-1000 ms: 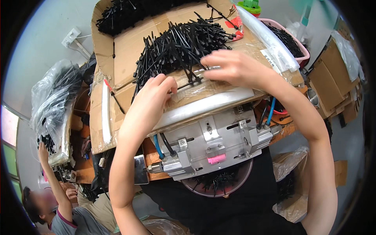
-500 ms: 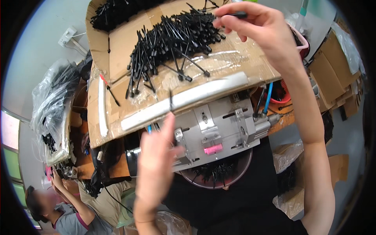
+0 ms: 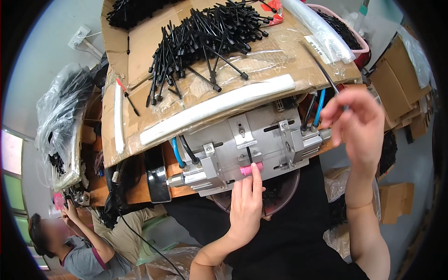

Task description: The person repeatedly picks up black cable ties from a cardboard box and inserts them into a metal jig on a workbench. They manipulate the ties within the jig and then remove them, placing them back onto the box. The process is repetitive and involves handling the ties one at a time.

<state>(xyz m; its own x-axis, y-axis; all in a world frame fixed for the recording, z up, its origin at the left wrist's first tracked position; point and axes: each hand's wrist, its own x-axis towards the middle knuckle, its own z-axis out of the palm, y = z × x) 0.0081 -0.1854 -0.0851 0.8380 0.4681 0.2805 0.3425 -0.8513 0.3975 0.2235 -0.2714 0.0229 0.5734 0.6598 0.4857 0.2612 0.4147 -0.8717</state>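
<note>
A grey metal clamping fixture (image 3: 219, 172) sits in front of me, with a pink block (image 3: 246, 170) at its front middle. One thin black rod (image 3: 249, 154) lies in the fixture, reaching down to the pink block. My left hand (image 3: 245, 207) rests there, its index finger stretched out and touching the rod's near end by the block; nothing is gripped in it. To the right of the fixture, my right hand (image 3: 357, 123), slightly blurred, pinches a long dark rod (image 3: 322, 70) that points up and left over the cardboard. A pile of black rods with thicker ends (image 3: 205, 42) lies beyond the fixture.
The pile lies on a cardboard tray (image 3: 280, 65) with a white padded front edge (image 3: 219, 109). Blue hoses (image 3: 176, 153) run to the fixture. Below it, a round bowl (image 3: 284, 200) holds more black pieces. Another person (image 3: 88, 252) works at lower left. Cartons (image 3: 396, 88) stand right.
My left hand has come right and down to the pink block, and a rod now lies in the fixture. My right hand has moved from the pile toward me and right, holding a rod.
</note>
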